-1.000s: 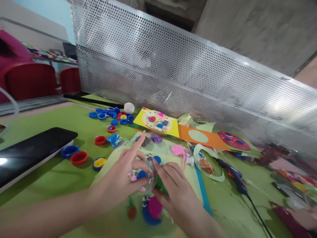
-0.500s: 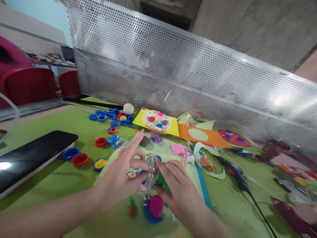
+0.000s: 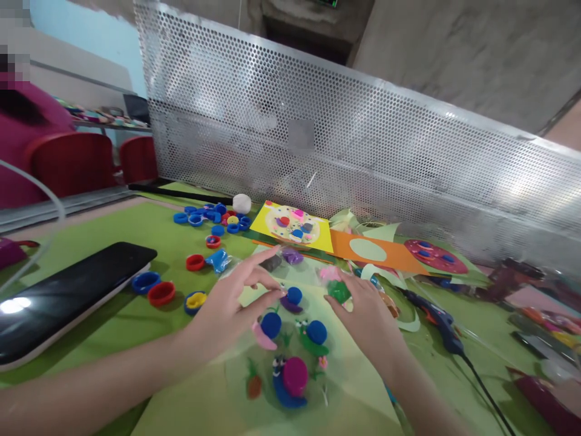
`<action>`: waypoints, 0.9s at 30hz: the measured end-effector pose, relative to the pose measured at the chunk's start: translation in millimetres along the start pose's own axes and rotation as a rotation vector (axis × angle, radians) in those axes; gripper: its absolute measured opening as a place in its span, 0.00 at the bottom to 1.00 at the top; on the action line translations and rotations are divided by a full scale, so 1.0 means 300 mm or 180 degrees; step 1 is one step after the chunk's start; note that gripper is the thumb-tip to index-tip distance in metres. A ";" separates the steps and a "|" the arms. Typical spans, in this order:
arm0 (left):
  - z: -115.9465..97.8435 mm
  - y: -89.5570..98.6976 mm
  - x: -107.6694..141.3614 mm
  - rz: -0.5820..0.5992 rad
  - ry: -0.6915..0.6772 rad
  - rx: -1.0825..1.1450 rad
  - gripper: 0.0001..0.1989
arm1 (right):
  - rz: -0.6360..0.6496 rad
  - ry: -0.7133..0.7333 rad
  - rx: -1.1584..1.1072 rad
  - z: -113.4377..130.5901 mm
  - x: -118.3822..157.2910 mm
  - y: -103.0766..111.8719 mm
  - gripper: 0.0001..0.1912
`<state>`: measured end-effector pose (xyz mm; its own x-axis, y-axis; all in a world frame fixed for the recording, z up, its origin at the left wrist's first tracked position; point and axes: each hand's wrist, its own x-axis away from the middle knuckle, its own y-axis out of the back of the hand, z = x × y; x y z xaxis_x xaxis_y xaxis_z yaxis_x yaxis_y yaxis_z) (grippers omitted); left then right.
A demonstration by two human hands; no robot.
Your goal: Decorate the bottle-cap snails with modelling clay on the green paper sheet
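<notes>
While bottle caps (image 3: 162,293) dot the green table (image 3: 104,224), perforated metal (image 3: 227,109) stands behind.

No writing I can make out from here; the green-lit sign (image 3: 327,3) up towards twelve o'clock is cut off, unreadable.

At the fingers of the right hand (image 3: 367,309), the green lump (image 3: 338,292) looks smooth and a little shiny, like modelling clay. Below the fingers of the left hand (image 3: 222,309), the pale sheet (image 3: 181,402) appears to be paper, with matt surface. Between and below both hands' fingers, the magenta disc (image 3: 295,376) looks like smooth plastic. Far beyond the fingers, the perforated panel (image 3: 218,97) is of metal, with grey shine. To the left of the left fingers, the phone (image 3: 77,293) has a black, glossy face.
</notes>
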<state>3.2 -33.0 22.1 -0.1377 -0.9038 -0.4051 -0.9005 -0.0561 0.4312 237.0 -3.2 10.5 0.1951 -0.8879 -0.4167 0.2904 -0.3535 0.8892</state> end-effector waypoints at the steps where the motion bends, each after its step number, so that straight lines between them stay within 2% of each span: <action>1: 0.003 0.000 0.002 0.0009 -0.0013 -0.0001 0.23 | 0.0141 -0.0114 0.0039 -0.008 -0.004 -0.005 0.24; 3: 0.008 -0.002 0.004 0.0039 -0.0032 0.0009 0.22 | 0.0307 -0.0221 0.0081 -0.016 -0.010 -0.017 0.24; 5: 0.012 -0.003 0.006 0.0092 -0.0035 0.0043 0.21 | 0.0322 -0.0143 0.0062 -0.013 -0.013 -0.025 0.24; 12: 0.009 -0.008 -0.004 0.0122 0.0021 0.0121 0.26 | -0.0026 0.1359 -0.0270 0.064 0.021 0.007 0.25; 17: 0.014 -0.016 0.001 0.0150 0.0000 0.0132 0.33 | -0.0157 0.1984 -0.0298 0.107 0.060 0.020 0.26; 23: -0.010 -0.011 0.014 0.0054 0.0180 0.0048 0.35 | -0.0115 0.1940 -0.0540 0.123 0.069 0.021 0.26; 27: -0.033 -0.003 0.019 -0.0132 -0.0030 -0.0106 0.35 | -0.0096 0.1900 -0.0588 0.136 0.071 0.031 0.24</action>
<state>7.2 -42.2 27.5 -0.1047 -0.8964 -0.4306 -0.8913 -0.1074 0.4404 205.5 -37.3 17.7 0.6585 -0.5419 -0.5222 0.4508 -0.2716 0.8503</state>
